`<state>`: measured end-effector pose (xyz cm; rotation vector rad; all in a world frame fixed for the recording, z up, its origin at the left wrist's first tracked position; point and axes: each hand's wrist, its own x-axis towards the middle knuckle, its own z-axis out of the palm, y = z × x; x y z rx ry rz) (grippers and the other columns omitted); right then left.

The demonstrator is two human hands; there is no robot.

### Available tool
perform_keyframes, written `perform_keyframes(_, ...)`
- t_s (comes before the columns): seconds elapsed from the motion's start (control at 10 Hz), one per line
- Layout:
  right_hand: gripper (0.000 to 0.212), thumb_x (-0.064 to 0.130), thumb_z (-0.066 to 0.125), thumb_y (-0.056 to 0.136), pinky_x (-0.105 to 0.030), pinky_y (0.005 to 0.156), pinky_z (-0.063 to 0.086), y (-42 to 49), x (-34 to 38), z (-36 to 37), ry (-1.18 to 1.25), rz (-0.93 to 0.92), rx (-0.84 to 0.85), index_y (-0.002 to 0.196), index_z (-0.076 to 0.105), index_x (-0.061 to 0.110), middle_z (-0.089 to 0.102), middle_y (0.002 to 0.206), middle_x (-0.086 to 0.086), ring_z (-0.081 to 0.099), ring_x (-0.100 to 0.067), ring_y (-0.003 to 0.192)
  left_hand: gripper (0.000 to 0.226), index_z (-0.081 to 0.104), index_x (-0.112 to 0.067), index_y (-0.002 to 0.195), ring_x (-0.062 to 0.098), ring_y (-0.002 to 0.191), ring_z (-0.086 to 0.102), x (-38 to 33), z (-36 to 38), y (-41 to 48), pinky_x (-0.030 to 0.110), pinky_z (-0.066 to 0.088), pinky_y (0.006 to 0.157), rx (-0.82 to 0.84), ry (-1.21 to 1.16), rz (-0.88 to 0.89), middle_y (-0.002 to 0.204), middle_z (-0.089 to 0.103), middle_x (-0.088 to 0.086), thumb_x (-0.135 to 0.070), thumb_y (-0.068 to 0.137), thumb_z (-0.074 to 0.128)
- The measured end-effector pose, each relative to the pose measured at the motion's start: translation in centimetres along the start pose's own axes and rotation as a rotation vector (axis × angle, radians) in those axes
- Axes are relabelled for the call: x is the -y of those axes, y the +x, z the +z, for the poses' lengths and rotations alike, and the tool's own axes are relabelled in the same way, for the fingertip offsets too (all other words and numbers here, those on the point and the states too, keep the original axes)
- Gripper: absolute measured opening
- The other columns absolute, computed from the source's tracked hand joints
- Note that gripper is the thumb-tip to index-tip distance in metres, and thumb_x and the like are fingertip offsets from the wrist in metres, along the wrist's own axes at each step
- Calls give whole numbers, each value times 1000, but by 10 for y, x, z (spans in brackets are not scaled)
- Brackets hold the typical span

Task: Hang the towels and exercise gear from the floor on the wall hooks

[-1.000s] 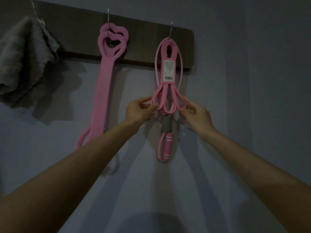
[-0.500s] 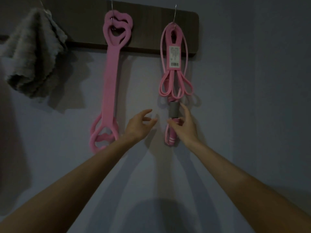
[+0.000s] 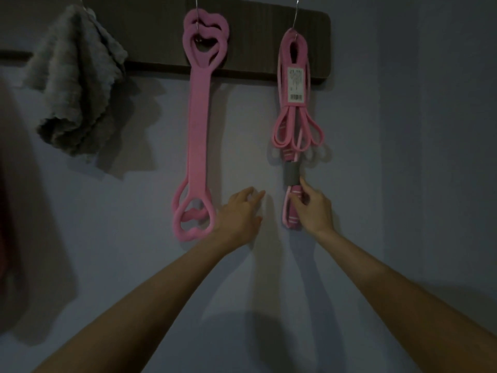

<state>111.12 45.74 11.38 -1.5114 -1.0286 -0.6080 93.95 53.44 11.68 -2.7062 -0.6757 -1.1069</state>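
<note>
Right hand (image 3: 313, 211) grip: thumb and fingers lightly pinch pink handle (image 3: 289, 219) at bottom of rope bundle (image 3: 297, 127), index tip against grey sleeve (image 3: 292, 175). Likely steadying bundle so it hangs straight against wall, no swing. Left hand (image 3: 239, 211) grip spread, empty, near wall between bundle and long pink strap (image 3: 199, 125). Bundle looped over right hook (image 3: 296, 12) on wooden board (image 3: 255, 36). Strap on middle hook (image 3: 197, 2), grey towel (image 3: 78, 84) further left. Floor out of view, so leftover items unknown.
</note>
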Motion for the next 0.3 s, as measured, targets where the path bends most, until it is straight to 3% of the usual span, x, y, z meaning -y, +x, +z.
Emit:
perform_keyframes(0.2,61,30,61,86,-37,88,50,-28,16,-22,-42,42,110,142,37,29,61,121,-14,61,-32,106,62,22,-29,148,30,133,39,3,-25,-23,40,38,103,16,16,7,151,33,6,-33,93,49)
perform_keyframes(0.3,72,32,63,85,-39,91,48,-51,34,-40,-122,-3,134,147,26,31,56,126,-15,57,-32,108,60,22,-31,148,30,133,39,-2,-37,-40,42,38,103,-32,1,57,152,33,6,-33,93,47)
